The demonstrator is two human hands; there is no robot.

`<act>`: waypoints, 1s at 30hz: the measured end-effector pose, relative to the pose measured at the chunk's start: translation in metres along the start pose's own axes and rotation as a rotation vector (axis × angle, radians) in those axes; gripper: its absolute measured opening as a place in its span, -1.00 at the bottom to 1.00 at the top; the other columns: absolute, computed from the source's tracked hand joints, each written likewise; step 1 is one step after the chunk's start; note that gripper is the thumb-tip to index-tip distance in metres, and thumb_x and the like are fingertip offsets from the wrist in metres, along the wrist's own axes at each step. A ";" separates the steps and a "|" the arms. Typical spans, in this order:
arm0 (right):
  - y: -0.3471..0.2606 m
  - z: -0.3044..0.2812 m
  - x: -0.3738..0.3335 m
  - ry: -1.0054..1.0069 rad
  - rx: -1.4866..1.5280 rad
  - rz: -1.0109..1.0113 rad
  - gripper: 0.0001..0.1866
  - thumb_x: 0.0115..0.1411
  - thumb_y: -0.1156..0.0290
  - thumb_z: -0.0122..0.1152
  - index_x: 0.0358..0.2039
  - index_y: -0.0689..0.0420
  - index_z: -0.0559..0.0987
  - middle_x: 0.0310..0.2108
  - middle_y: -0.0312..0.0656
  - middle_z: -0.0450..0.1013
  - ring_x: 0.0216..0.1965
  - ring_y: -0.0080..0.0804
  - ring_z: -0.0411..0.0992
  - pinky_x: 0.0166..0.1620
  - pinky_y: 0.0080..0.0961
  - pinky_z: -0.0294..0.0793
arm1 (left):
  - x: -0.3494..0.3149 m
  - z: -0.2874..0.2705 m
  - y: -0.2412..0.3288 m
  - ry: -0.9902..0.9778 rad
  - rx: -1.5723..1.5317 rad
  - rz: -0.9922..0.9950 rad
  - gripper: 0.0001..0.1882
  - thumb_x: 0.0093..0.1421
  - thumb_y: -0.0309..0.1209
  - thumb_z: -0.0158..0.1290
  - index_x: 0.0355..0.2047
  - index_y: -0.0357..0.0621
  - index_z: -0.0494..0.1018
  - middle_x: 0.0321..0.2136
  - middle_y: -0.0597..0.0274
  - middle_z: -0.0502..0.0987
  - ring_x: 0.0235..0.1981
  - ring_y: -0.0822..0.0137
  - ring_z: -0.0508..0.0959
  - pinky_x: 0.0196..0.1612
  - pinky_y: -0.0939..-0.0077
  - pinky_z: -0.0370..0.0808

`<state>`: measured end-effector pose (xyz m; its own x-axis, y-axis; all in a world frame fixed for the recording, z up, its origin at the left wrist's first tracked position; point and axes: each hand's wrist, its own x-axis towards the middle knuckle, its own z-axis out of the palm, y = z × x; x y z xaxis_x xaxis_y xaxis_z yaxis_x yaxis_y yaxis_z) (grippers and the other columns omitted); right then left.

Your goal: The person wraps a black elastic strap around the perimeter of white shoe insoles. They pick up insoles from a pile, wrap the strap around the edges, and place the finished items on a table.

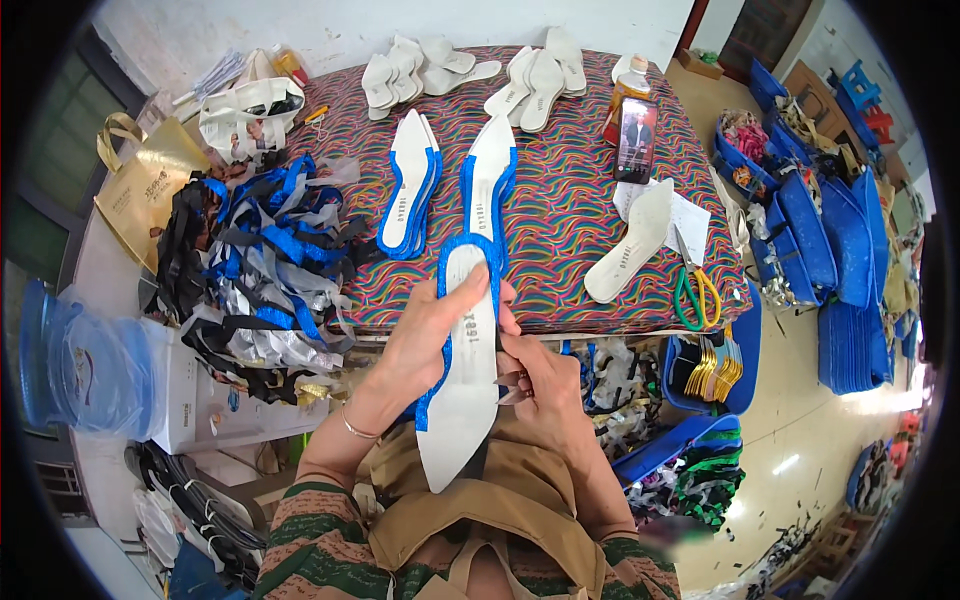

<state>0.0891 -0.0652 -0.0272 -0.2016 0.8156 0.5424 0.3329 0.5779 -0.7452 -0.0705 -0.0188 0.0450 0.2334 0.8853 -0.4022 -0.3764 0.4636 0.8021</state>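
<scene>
My left hand [428, 335] grips a white pointed shoe insole [462, 385], thumb on its upper face, rounded heel end away from me and tip toward my lap. Glittery blue trim runs around its heel and down its left side; along the right side, my hands hide much of the edge. Close against that right edge is my right hand [548, 378], fingers closed; a small grey, metallic-looking piece shows at them, too unclear to name. Beyond, on the patterned tablecloth, lie blue-edged insoles in a left stack [408, 200] and a right stack [490, 175].
Untrimmed insoles [540, 85] lie at the table's back, one more insole [632, 245] at right. Beside it are scissors [692, 290], a propped phone [635, 140] and a bottle [630, 80]. Tangled trim strips [270, 250] heap at left. Blue bins [850, 240] stand on the floor right.
</scene>
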 end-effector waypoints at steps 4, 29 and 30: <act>0.002 0.002 -0.016 -0.046 0.049 0.106 -0.63 -0.01 0.75 0.18 -0.15 0.22 0.53 -0.52 -0.17 0.43 -0.69 -0.47 0.26 -0.59 -0.59 0.23 | 0.012 -0.009 0.001 -0.023 -0.021 0.073 -0.66 0.32 -0.17 0.01 -0.29 -0.25 0.50 -0.51 0.18 0.55 -0.52 0.35 0.57 -0.42 0.48 0.50; -0.007 0.014 -0.009 0.023 -0.003 0.137 -0.85 0.16 0.61 0.23 -0.23 0.24 0.56 -0.67 -0.32 0.36 -0.68 -0.63 0.22 -0.59 -0.65 0.16 | 0.028 -0.031 -0.003 -0.027 -0.290 -0.010 -0.66 0.29 -0.13 0.05 -0.30 -0.21 0.47 -0.52 0.23 0.53 -0.54 0.33 0.54 -0.26 0.30 0.57; -0.008 0.012 -0.007 0.000 0.090 0.239 -0.87 0.17 0.61 0.22 -0.24 0.25 0.56 -0.66 -0.38 0.34 -0.66 -0.68 0.19 -0.59 -0.67 0.14 | 0.029 -0.032 -0.003 -0.036 -0.339 -0.028 -0.66 0.29 -0.13 0.05 -0.30 -0.20 0.47 -0.52 0.24 0.53 -0.54 0.33 0.54 -0.26 0.31 0.57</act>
<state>0.0763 -0.0754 -0.0295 -0.1275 0.9293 0.3467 0.2873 0.3692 -0.8838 -0.0908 0.0069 0.0168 0.2774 0.8728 -0.4016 -0.6443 0.4790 0.5961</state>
